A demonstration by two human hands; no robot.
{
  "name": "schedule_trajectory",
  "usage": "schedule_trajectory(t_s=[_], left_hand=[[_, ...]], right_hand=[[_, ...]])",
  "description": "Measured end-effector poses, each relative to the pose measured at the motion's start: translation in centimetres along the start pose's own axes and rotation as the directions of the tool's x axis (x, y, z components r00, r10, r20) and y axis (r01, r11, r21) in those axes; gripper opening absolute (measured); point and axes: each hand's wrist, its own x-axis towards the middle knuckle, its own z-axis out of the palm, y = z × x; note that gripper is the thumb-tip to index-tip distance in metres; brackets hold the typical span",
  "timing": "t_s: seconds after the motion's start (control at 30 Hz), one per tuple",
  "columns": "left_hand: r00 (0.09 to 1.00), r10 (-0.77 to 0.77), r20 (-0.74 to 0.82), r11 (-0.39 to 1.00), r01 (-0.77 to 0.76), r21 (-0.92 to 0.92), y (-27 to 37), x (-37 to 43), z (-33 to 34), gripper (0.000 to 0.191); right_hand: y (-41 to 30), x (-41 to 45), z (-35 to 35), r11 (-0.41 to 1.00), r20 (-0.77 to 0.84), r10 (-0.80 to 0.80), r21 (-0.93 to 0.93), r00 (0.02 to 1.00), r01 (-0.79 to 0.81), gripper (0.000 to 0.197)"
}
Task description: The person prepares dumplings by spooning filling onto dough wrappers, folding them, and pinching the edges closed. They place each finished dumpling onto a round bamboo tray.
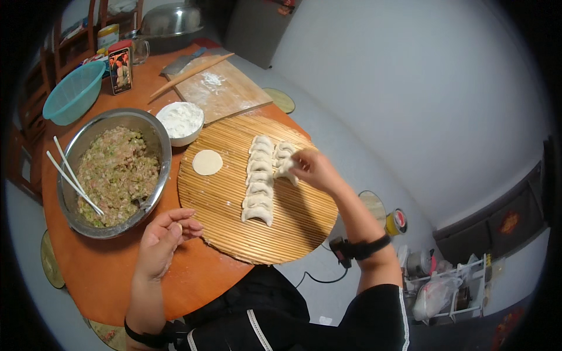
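Observation:
A round slatted mat (219, 197) overhangs the table's edge before me. One long row of white dumplings (259, 188) runs down its middle, with a shorter row (284, 151) beside it on the right. My right hand (317, 171) is at the near end of that shorter row, fingers curled over the last dumpling (286, 168); its fingertips are partly hidden, so its grip is unclear. My left hand (164, 243) hovers at the mat's left edge, palm turned up, fingers loosely bent and holding nothing. A flat round dough wrapper (207, 162) lies on the mat's left part.
Left of the mat, a steel bowl (66, 206) holds minced filling (118, 175) and white chopsticks (70, 180). Behind are a bowl of flour (181, 120), a wooden board (237, 94), a rolling pin (193, 77), a cleaver (178, 65), a teal basket (72, 98) and an upright phone (120, 72).

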Motion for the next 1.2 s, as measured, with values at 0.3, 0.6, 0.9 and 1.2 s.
schedule_trajectory(t_s=[0.3, 0.6, 0.9, 1.2], left_hand=[[1.0, -0.019, -0.009, 1.0, 0.019, 0.0, -0.1, 0.0, -0.6, 0.039], [0.999, -0.051, -0.008, 0.999, 0.051, -0.018, -0.1, 0.2, -0.1, 0.036], [0.983, -0.151, -0.109, 0.987, 0.157, 0.047, 0.5, 0.2, -0.1, 0.026], [0.99, -0.129, -0.049, 0.991, 0.127, -0.039, 0.0, 0.0, -0.7, 0.029]], right_hand=[[0.1, -2.8, 2.6, 0.971, 0.045, -0.181, -0.147, 0.982, 0.186, 0.024], [-0.9, -1.9, 1.8, 0.965, -0.006, -0.213, -0.159, 0.977, 0.21, 0.021], [-7.6, 6.3, 7.1, 0.986, 0.188, -0.151, 0.096, 0.97, 0.135, 0.022], [-8.8, 11.2, 11.4, 0.999, 0.15, -0.006, -0.041, 0.989, 0.013, 0.027]])
